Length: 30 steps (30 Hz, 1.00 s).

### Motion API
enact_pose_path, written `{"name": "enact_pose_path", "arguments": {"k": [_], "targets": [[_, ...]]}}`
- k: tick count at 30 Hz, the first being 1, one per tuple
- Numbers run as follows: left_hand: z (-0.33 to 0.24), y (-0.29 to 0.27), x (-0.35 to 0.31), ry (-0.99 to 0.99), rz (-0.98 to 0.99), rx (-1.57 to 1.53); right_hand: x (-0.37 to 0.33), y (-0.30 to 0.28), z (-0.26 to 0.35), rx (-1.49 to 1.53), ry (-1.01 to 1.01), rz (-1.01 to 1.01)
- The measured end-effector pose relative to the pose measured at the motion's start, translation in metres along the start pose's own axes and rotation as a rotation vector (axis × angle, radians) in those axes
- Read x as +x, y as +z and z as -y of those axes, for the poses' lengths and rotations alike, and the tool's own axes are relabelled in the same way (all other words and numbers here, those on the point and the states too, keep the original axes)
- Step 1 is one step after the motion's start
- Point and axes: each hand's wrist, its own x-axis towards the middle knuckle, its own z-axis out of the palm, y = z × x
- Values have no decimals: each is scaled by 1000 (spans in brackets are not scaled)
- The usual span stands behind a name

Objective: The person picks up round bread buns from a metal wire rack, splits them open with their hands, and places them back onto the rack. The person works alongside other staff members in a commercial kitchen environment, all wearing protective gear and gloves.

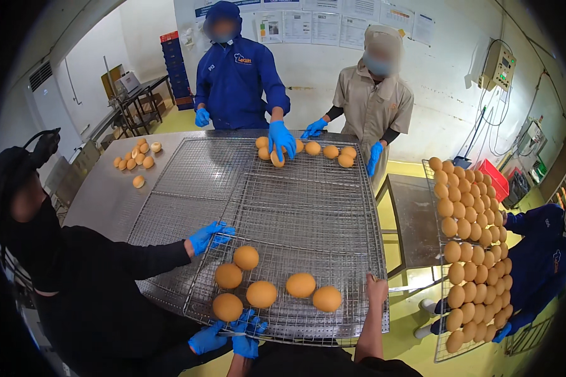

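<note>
A wire cooling rack (308, 242) lies on the metal table. At its near left edge, my left hand (246, 334), in a blue glove, is closed round the frame. My right hand (377, 289), without a glove, grips the rack's right edge. Several round golden-brown buns lie on the rack's near part, among them a bun (227, 307) just beyond my left hand and another bun (327, 299) towards my right. More buns (331, 151) sit along the far edge, where a co-worker's gloved hand (282, 139) takes hold of one.
A co-worker in black on the left has one gloved hand (211, 237) on the rack and another (207, 339) beside my left hand. Loose buns (138, 157) lie on the table (97, 195) at far left. A bun-filled rack (446, 301) stands at right, near another person.
</note>
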Motion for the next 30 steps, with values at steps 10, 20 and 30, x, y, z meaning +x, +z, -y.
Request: {"name": "enact_pose_path", "arguments": {"k": [10, 20, 30], "targets": [[84, -3, 53, -72, -34, -297, 31, -15, 30, -117, -114, -68], [111, -30, 69, -234, -149, -242, -4, -21, 47, 102, -363, -117], [22, 13, -8, -175, 366, 732, -139, -30, 65, 519, -627, 485]]}}
